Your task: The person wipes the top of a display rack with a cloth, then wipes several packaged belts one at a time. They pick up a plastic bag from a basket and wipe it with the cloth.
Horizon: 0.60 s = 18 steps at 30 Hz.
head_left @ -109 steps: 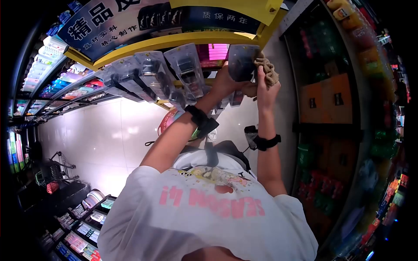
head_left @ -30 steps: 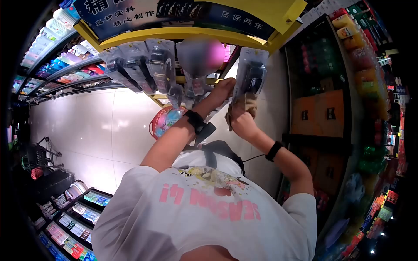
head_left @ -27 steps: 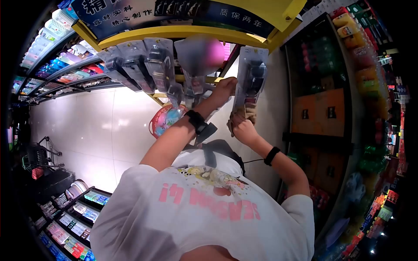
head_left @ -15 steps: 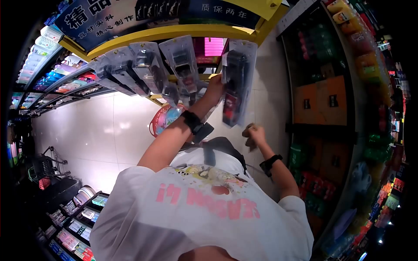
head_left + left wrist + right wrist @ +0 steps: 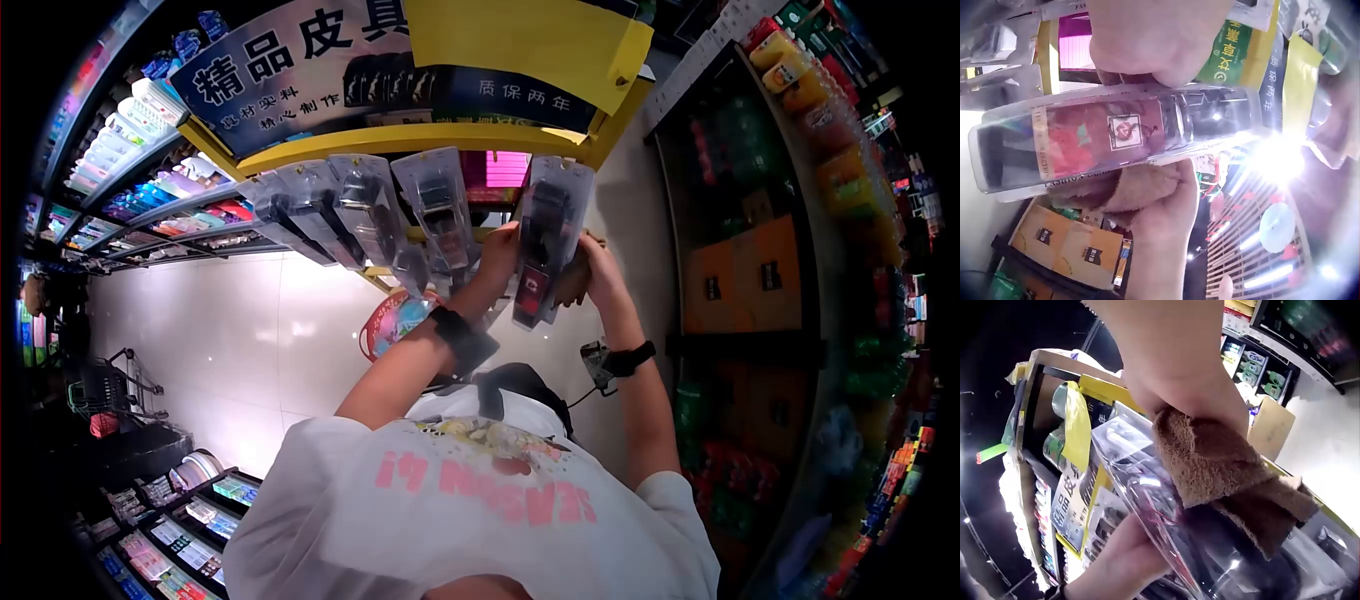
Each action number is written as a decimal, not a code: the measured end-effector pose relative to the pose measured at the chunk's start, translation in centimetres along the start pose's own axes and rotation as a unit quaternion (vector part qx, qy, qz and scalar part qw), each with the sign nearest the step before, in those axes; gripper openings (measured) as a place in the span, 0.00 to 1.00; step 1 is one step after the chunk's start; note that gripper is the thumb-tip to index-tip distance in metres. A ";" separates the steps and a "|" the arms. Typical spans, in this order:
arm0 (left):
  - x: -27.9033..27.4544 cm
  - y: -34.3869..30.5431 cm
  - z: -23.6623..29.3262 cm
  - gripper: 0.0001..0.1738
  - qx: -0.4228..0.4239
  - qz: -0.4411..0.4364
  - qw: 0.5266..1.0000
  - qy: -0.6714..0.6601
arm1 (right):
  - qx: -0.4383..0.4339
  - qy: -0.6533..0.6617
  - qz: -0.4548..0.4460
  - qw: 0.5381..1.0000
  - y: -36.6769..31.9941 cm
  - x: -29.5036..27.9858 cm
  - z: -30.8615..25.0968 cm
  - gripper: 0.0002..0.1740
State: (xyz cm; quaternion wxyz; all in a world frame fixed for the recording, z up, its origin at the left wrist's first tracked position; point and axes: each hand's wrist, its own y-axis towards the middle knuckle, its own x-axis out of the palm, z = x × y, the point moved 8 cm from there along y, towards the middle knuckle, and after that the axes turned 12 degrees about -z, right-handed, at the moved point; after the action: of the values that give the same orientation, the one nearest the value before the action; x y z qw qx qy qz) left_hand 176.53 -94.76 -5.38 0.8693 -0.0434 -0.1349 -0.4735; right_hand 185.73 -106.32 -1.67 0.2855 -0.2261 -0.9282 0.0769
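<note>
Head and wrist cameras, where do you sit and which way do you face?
Head: on the head, facing forward and down; shows the white shirt, left hand and right hand.
Left wrist: faces the clear package; left hand above, right hand below.
Right wrist: faces the brown cloth; right hand above, left forearm behind.
Both wrist views share the package and cloth.

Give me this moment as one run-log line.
left hand: grips clear package | right hand: holds brown cloth against it | similar packages: hang alongside
</note>
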 end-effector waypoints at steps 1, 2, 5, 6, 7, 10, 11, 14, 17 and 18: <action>-0.4 0.1 -0.7 0.20 -0.010 -0.002 1.000 0.026 | -0.003 0.000 -0.003 1.000 0.4 0.5 -0.9 0.15; -0.7 0.3 -1.0 0.21 0.015 0.013 0.999 0.043 | -0.037 0.050 -0.005 0.998 0.6 0.6 -2.1 0.14; -0.3 -0.2 1.5 0.22 0.019 0.018 0.991 0.128 | -0.155 0.130 -0.008 0.979 -0.4 0.7 -6.4 0.15; -0.1 -0.2 2.0 0.23 0.019 0.020 0.990 0.137 | -0.193 0.150 0.004 0.970 -1.1 -0.1 -7.5 0.16; -0.4 0.2 0.9 0.23 0.021 0.021 0.990 0.135 | -0.230 0.169 0.015 0.958 -2.0 -0.6 -8.4 0.18; -0.1 0.8 0.0 0.22 0.009 -0.005 1.000 0.023 | -0.270 0.289 0.029 0.918 -4.5 -0.6 -9.0 0.21; 0.0 0.3 1.7 0.19 -0.004 0.005 0.999 0.031 | -0.272 0.290 0.030 0.917 -5.0 -0.2 -9.0 0.21; -0.8 -0.7 3.2 0.15 0.014 0.060 0.992 0.111 | -0.222 0.232 0.003 0.947 -6.4 2.1 -8.2 0.22; 0.0 -2.3 8.9 0.13 0.099 0.119 0.950 0.273 | -0.171 0.196 -0.096 0.961 -5.7 2.4 -7.0 0.21; 1.3 -2.4 10.7 0.13 0.123 0.071 0.950 0.279 | -0.205 0.154 -0.043 0.966 -5.5 3.0 -8.1 0.21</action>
State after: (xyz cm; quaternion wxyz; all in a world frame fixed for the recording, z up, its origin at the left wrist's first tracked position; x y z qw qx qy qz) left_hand 173.09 -94.93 5.11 0.9024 0.1882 0.0588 -0.3830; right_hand 186.05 -109.68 7.92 0.3754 -0.2489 -0.8777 -0.1635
